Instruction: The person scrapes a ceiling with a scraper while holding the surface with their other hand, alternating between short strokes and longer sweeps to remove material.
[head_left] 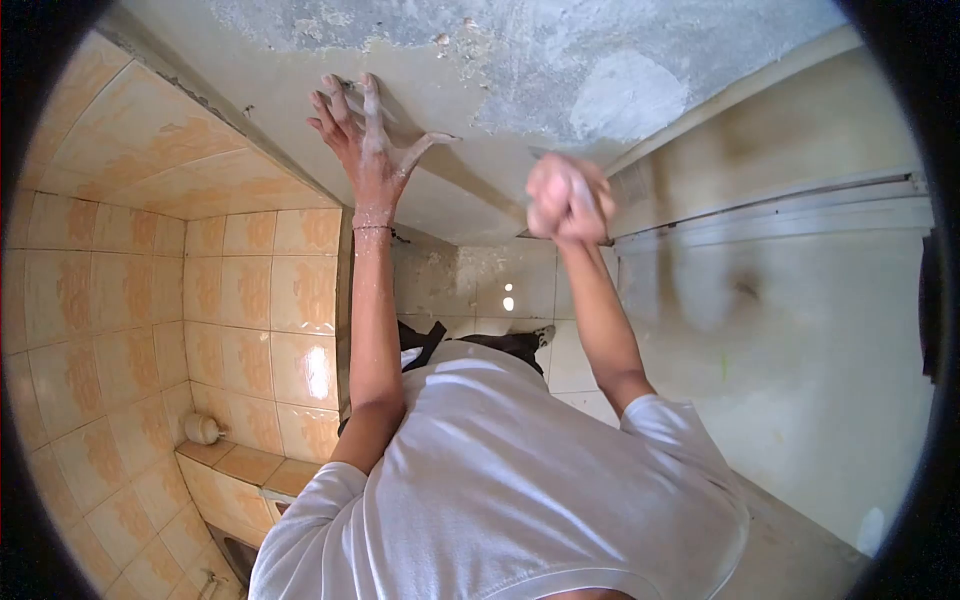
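My left hand [367, 140], dusty with pale powder, rests with its fingers spread against the grey plastered wall [450, 195]. A thin dark band circles that wrist. To the right, my right hand [570, 198] is raised in a closed fist, smeared by motion, near the lower edge of the plastered surface. A thin flat edge shows beside the fist, but I cannot make out what the fingers hold. Above both hands the wall has a rough blue-grey area with a lighter patch [628, 97].
Orange-and-cream tiles [230, 290] cover the walls at the left, with a tiled ledge [245, 466] and a round pale object [203, 429] on it. A pale panel [800, 350] stands at the right. Floor tiles [575, 355] show below the hands.
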